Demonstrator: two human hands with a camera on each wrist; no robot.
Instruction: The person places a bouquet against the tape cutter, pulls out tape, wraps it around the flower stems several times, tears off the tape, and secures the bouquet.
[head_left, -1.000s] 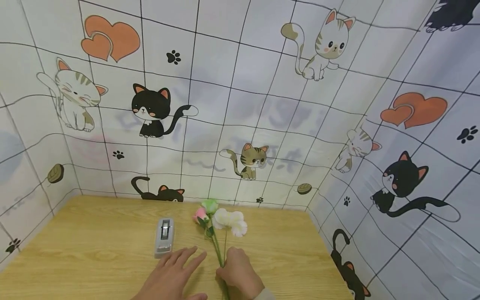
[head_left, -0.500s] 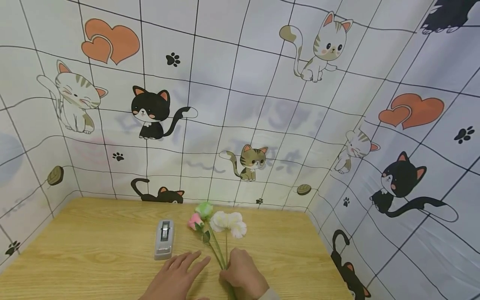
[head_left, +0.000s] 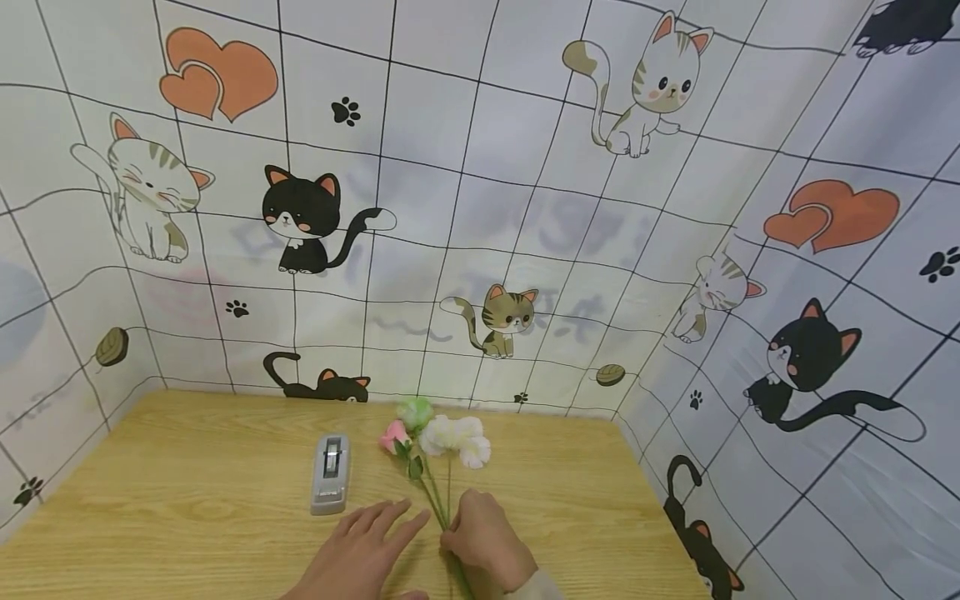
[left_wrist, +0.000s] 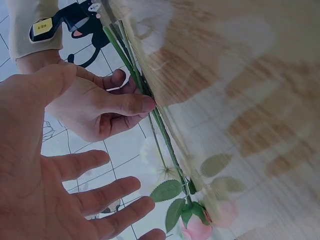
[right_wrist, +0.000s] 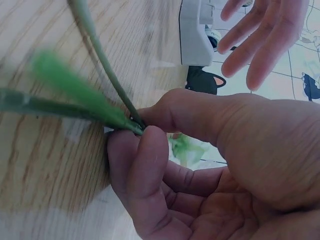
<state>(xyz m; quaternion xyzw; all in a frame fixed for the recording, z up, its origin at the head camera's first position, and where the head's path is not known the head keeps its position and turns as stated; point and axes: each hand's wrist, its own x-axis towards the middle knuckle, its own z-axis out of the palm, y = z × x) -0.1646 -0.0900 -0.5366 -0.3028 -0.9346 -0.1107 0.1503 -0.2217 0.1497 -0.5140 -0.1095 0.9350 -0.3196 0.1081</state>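
My right hand [head_left: 483,533] pinches the green stems of several artificial flowers between thumb and fingers, low over the table. The flower heads point away toward the back wall: a pink rose [head_left: 393,435], a light green flower [head_left: 415,412] and a white flower [head_left: 456,436]. In the right wrist view, the cut ends of three stems [right_wrist: 60,77] stick out from the grip, spread apart. My left hand [head_left: 356,550] is spread just left of the stems, its fingers extended and holding nothing. The left wrist view shows its open palm [left_wrist: 30,175] beside the right hand.
A grey, box-shaped device [head_left: 330,475] with a dark slot lies on the wooden table [head_left: 195,483], left of the flowers and beyond my left fingertips. Cat-patterned cloth walls [head_left: 420,208] stand along the back and sides.
My left hand has moved slightly right toward the stems. The flower heads fanned apart leftward and have drawn partly back together, while the right hand keeps its pinch and shifts a little right.
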